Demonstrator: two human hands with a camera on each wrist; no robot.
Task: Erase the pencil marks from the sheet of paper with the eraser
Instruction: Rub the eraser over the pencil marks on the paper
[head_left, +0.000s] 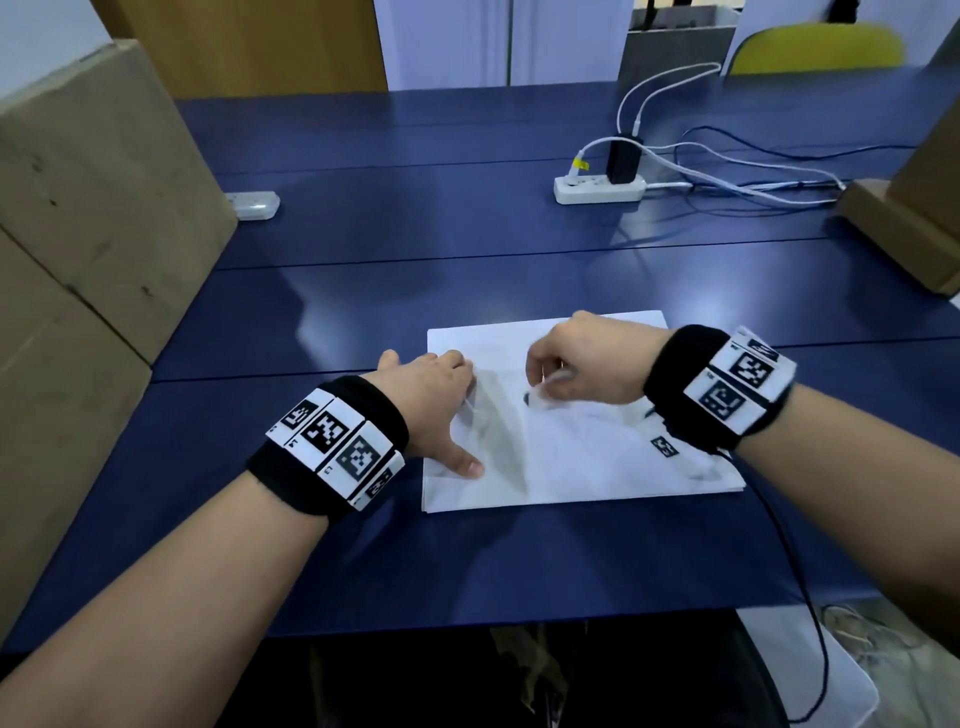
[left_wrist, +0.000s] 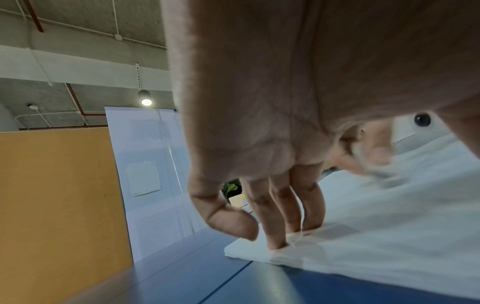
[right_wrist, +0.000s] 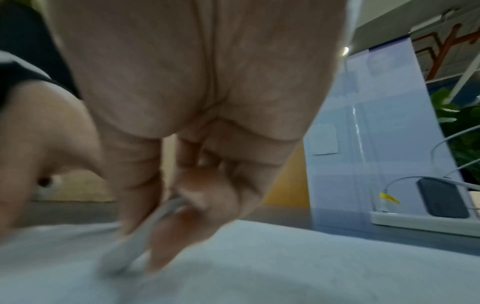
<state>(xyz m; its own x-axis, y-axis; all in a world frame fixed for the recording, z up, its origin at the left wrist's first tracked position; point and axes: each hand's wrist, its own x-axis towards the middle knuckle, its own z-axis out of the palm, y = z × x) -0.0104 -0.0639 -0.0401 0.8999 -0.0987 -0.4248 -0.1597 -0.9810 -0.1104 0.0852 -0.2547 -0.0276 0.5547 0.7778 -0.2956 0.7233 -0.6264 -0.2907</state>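
Two bare hands work over a dark blue table (head_left: 363, 249) flanked by big brown cardboard boxes (head_left: 78, 218) on the left. White rectangular sheet of paper (head_left: 597, 467) lies flat near the table's front edge, apparently the top of a thin stack; its left portion is shaded and rumpled, with a faint crease running down it. Left hand (head_left: 431, 400) rests on the sheet's left edge, fingers straight and spread, thumb toward the near corner; the left wrist view shows the fingertips (left_wrist: 275, 244) pressing the paper's corner against the table, nothing grasped. Right hand (head_left: 587, 364) is over the middle of the sheet, fingers curled down in a narrow pinch around a small white eraser (head_left: 545, 387), whose lower end touches the paper; motion blur here. Right wrist view confirms the eraser (right_wrist: 135, 244) held between thumb and fingers, tip on the sheet. A small dark pencil mark (head_left: 529, 398) sits just beside the eraser's tip. White power strip (head_left: 597, 189) with a black charger and white cables lies well apart, far right of the table.
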